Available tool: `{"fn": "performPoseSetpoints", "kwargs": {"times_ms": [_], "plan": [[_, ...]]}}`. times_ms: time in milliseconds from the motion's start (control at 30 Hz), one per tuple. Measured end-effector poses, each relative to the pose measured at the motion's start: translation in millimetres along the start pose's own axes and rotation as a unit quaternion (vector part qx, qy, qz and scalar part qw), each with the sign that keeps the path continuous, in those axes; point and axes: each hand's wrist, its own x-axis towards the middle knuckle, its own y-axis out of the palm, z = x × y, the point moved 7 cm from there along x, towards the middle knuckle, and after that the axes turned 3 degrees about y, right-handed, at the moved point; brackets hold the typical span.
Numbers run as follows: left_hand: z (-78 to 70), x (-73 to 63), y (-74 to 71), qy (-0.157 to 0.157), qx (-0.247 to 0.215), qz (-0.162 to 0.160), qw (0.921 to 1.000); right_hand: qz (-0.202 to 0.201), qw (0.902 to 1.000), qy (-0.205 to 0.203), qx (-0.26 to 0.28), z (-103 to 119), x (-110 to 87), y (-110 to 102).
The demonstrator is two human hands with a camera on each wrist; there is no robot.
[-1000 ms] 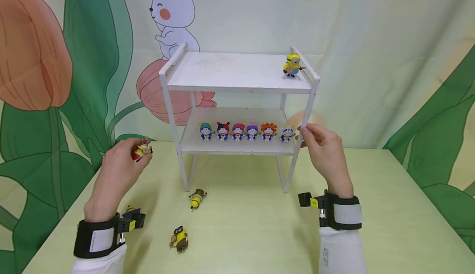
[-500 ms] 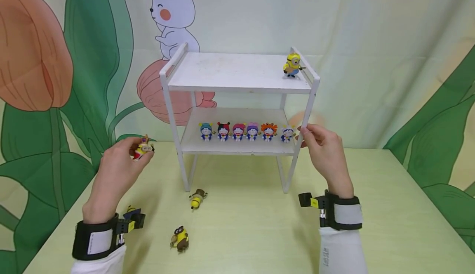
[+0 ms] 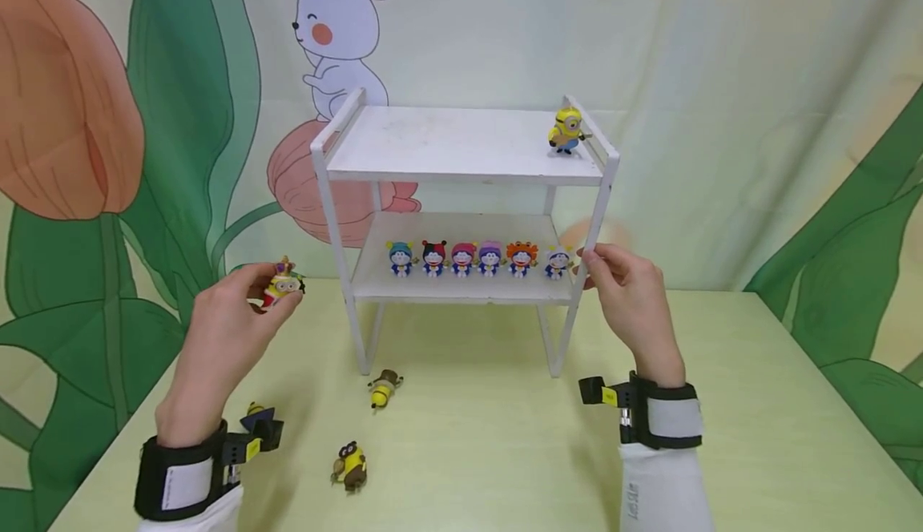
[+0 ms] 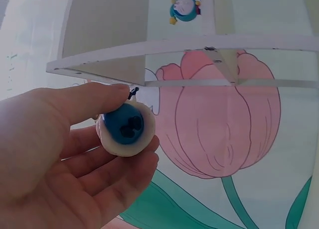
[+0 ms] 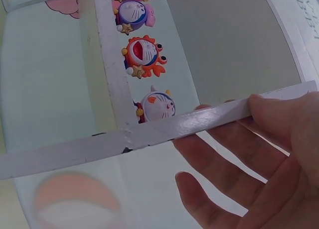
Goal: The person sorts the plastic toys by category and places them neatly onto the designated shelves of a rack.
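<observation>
My left hand (image 3: 229,332) pinches a yellow minion figurine with a crown (image 3: 282,287), upright, left of the white two-tier shelf (image 3: 461,300). In the left wrist view, the round blue-and-white underside of the minion figurine (image 4: 127,127) shows between thumb and fingers. My right hand (image 3: 634,308) grips the shelf's right front post; in the right wrist view the thumb lies on one side of the post (image 5: 189,123) and fingers reach behind it. On the top shelf's right end stands another minion figurine (image 3: 566,130). Several Doraemon figurines (image 3: 462,259) stand in a row on the lower shelf.
Two minion figurines lie on the pale table (image 3: 461,452) in front of the shelf: one with a brown part (image 3: 383,389), one yellow and brown (image 3: 350,466). Another figurine (image 3: 255,414) is partly hidden by the left wrist camera. A printed curtain (image 3: 721,115) hangs behind.
The crowned minion figurine in my left hand has turned more upright and shifted slightly right. My right hand keeps its grip on the post.
</observation>
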Motion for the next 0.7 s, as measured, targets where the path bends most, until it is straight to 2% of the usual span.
{"fn": "performPoseSetpoints", "kwargs": {"times_ms": [267,467,700], "plan": [[-15.1,-2.1,-10.5,0.015,-0.010,-0.021,0.9996,0.001,1.0000,0.001,0.000,-1,-1.3,1],[-27.9,-2.7,-12.5,0.020,-0.046,-0.035,0.9981,-0.001,1.0000,-0.004,0.009,-1,2.0,1],[-50.0,-2.1,-8.9,0.025,-0.090,-0.024,0.9954,0.005,0.9999,0.006,0.012,-2,1.3,2]]}}
